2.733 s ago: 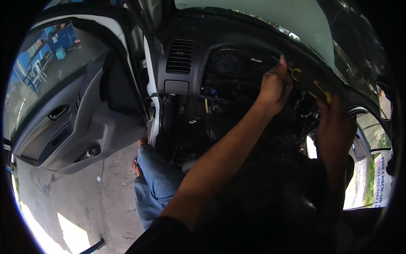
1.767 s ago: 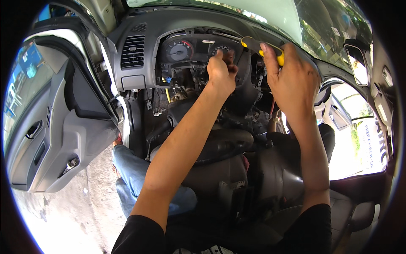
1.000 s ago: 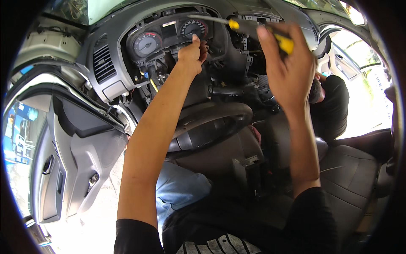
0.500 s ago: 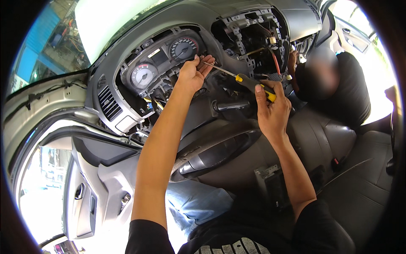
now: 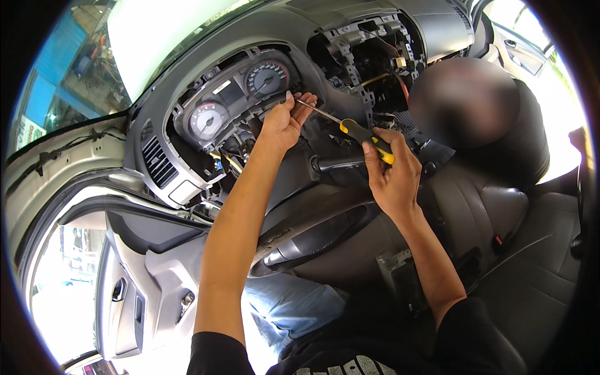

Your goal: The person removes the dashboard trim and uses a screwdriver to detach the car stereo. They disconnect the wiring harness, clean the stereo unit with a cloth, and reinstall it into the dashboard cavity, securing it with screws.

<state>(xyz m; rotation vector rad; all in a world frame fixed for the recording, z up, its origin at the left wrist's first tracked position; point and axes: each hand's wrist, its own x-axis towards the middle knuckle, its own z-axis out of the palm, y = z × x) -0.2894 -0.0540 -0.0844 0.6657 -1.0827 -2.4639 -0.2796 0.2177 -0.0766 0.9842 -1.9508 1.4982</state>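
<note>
My right hand (image 5: 397, 175) is closed round the yellow and black handle of a screwdriver (image 5: 365, 139), its shaft slanting up to the left. The tip ends at the fingers of my left hand (image 5: 284, 122), which is turned palm up with fingers stretched out and the thumb apart. Whether a small part lies at the tip is too small to tell. Just beyond my left hand is the instrument cluster (image 5: 232, 94), with two round dials, in the dashboard with its surround taken off. Below my hands is the steering wheel (image 5: 306, 222), partly behind my left forearm.
Right of the cluster, an open centre dash cavity (image 5: 369, 56) shows metal brackets and loose wires. Another person (image 5: 525, 131) in black leans in from the passenger side, close to my right hand. A metal bracketed unit (image 5: 397, 269) lies by the seat. The driver's door (image 5: 150, 269) stands open.
My right hand and the screwdriver have shifted slightly left; the tip stays at my left fingers. The other person has leaned in closer, toward the centre of the dash.
</note>
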